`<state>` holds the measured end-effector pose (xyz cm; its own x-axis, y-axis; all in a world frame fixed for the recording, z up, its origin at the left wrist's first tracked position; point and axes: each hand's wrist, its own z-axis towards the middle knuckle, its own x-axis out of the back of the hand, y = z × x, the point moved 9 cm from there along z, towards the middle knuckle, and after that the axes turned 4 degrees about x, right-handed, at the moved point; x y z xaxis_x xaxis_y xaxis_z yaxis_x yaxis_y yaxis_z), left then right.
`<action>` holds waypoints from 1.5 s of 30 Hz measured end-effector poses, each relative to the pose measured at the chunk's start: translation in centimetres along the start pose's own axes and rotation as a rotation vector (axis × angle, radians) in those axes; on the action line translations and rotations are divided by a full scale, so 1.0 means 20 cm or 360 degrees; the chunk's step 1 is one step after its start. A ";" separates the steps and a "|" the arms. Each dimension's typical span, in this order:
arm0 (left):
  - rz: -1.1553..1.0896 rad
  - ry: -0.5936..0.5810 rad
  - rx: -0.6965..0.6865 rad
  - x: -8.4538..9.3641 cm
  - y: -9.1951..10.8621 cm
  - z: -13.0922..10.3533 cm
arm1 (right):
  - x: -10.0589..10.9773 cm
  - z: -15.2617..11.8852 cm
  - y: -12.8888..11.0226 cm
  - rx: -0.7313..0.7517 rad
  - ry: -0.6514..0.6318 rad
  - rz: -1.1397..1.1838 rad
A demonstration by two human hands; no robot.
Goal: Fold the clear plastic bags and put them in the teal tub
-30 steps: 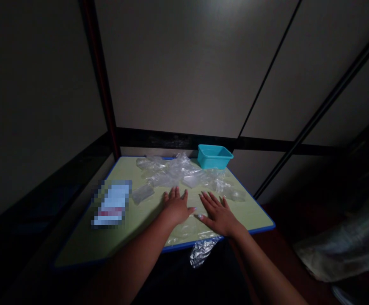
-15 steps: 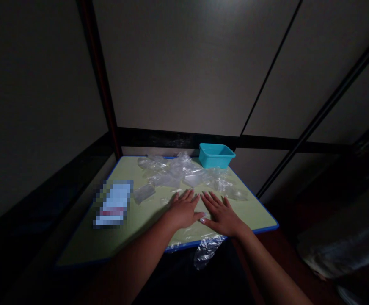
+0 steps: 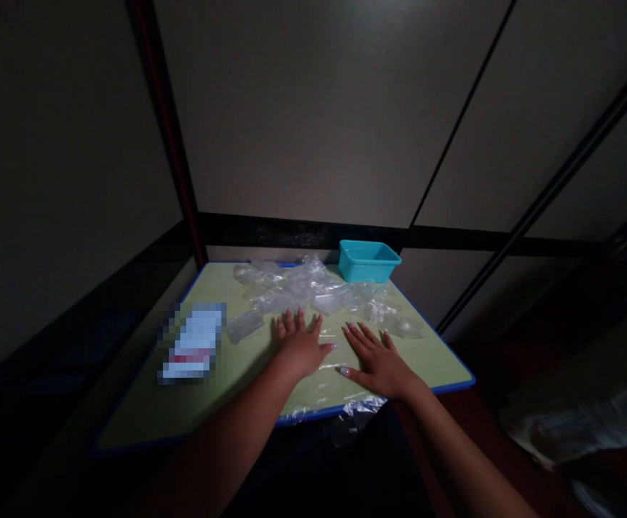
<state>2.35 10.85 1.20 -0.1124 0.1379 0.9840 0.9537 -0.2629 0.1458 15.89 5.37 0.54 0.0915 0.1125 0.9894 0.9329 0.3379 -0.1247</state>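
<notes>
My left hand [image 3: 300, 350] lies flat with its fingers spread on a clear plastic sheet [image 3: 321, 391] near the table's front. To its right, my right hand [image 3: 379, 363] also rests flat, fingers apart, on the same side of the table. Neither hand grips anything. The sheet's crinkled end [image 3: 361, 409] hangs over the front edge. Several crumpled clear plastic bags [image 3: 308, 284] lie just beyond my fingertips, and a small flat clear bag [image 3: 245, 326] is left of my left hand.
A turquoise basket [image 3: 368, 263] stands at the table's back right corner. On the left lies a blurred pale packet [image 3: 195, 342]. The yellow-green table [image 3: 152, 414] has a blue rim and stands against panelled doors. Light cloth [image 3: 588, 403] is at the far right.
My left hand has slid left and slightly forward, away from my right hand, and its fingers have spread. My right hand has barely moved. The hanging end of the sheet looks shorter.
</notes>
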 end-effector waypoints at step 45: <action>0.0127 0.0018 -0.0447 -0.08 -0.16 -0.50 | -0.01 -0.28 -0.04 0.0186 0.0225 0.0157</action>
<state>-3.23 1.81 0.11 -0.0450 0.0959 0.9944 0.8452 -0.5270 0.0891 17.10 -0.20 0.90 0.2357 0.0209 0.9716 0.8712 0.4385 -0.2208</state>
